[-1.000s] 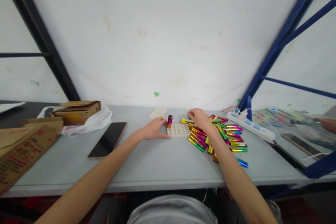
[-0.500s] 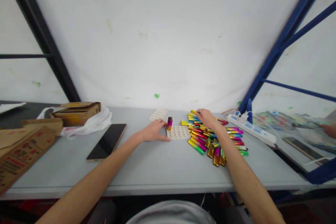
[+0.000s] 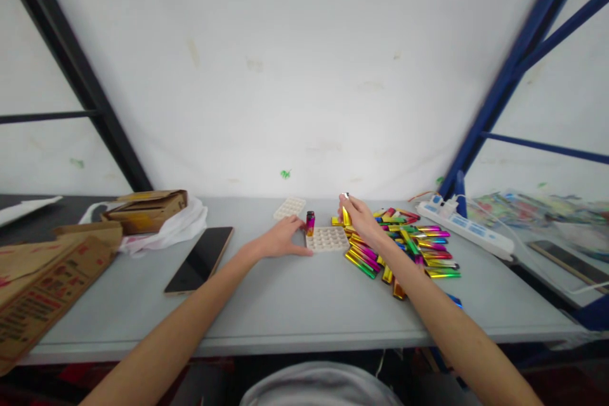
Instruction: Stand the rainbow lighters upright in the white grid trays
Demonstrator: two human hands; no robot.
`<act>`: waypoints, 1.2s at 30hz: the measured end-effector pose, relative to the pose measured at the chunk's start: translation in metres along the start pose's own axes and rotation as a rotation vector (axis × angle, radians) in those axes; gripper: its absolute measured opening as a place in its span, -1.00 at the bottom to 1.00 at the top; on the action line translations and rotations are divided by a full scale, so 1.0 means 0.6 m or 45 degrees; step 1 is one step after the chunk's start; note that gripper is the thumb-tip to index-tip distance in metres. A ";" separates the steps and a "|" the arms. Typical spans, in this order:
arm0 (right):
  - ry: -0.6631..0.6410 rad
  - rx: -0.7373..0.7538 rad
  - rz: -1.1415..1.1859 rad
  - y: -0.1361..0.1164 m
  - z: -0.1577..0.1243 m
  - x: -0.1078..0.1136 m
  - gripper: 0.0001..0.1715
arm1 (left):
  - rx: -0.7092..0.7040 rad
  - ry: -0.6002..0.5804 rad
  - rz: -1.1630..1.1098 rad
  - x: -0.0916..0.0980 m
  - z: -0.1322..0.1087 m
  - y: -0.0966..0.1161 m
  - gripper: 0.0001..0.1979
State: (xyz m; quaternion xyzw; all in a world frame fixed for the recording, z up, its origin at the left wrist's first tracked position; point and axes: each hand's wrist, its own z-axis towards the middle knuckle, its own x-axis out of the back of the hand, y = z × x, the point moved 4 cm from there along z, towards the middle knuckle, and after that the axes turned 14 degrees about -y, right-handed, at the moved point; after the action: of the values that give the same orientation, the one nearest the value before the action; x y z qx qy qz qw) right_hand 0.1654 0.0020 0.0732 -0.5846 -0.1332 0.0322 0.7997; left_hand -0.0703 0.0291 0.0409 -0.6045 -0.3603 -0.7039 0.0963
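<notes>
A white tray with a grid of small holes (image 3: pixel 328 241) lies on the table in front of me. One purple-and-gold lighter (image 3: pixel 310 224) stands upright in its far left corner. Beside the tray's left edge rests my left hand (image 3: pixel 284 238), thumb and fingers apart, holding nothing. My right hand (image 3: pixel 360 217) is shut on a gold lighter (image 3: pixel 346 216), held upright just above the right side of the tray. Many shiny coloured lighters (image 3: pixel 428 247) are heaped to the right, partly hidden by my right forearm.
A second white tray (image 3: pixel 289 208) lies near the wall. To the left are a phone (image 3: pixel 200 260), a white plastic bag (image 3: pixel 183 222) and cardboard boxes (image 3: pixel 57 273). A power strip (image 3: pixel 466 231) runs along the right, by a blue metal frame (image 3: pixel 504 76).
My right hand has come up from the heap and moved left towards the tray, with a gold lighter in it. My left hand has stayed beside the tray.
</notes>
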 end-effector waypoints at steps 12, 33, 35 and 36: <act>-0.281 -0.313 0.289 0.016 -0.014 -0.077 -0.18 | -0.015 0.005 -0.001 -0.001 0.001 -0.002 -0.31; -0.136 -0.362 0.197 0.034 -0.014 -0.074 -0.39 | -0.022 -0.010 0.035 -0.001 0.003 -0.001 -0.33; -0.124 -0.352 0.192 0.035 -0.013 -0.072 -0.40 | -0.023 -0.015 0.024 -0.001 0.002 -0.002 -0.33; -0.121 -0.337 0.181 0.036 -0.012 -0.071 -0.42 | -0.023 -0.017 0.020 -0.002 0.002 -0.002 -0.33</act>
State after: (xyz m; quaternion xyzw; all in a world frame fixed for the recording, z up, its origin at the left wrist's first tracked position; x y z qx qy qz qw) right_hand 0.1286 -0.0068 0.0435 -0.6905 -0.1322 0.0985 0.7043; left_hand -0.0699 0.0303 0.0396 -0.6127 -0.3499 -0.7024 0.0939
